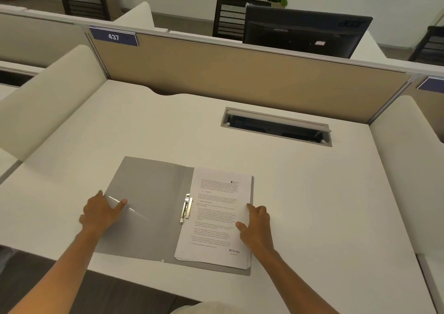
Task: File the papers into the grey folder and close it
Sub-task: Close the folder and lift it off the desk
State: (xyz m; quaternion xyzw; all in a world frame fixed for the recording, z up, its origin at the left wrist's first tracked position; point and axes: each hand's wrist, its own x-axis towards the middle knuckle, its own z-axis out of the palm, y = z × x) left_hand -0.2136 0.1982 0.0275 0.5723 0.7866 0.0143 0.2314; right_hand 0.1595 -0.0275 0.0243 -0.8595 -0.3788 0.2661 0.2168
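The flat grey cardboard folder (149, 208) lies open on the white table (312, 193), its left cover spread out. A stack of white printed papers (216, 220) sits on the folder's right half, just right of the folder's metal spring clip (186, 208) at the spine.

The left hand (102, 211) grips the left cover's outer edge, thumb on top and fingers curled under, it seems. The right hand (255, 227) rests open at the stack's right edge, fingertips touching the paper, holding nothing.

The papers look to be filed already, though whether the clip clamps them cannot be told. What remains, by this reading, is swinging the left cover over the stack to shut the folder.
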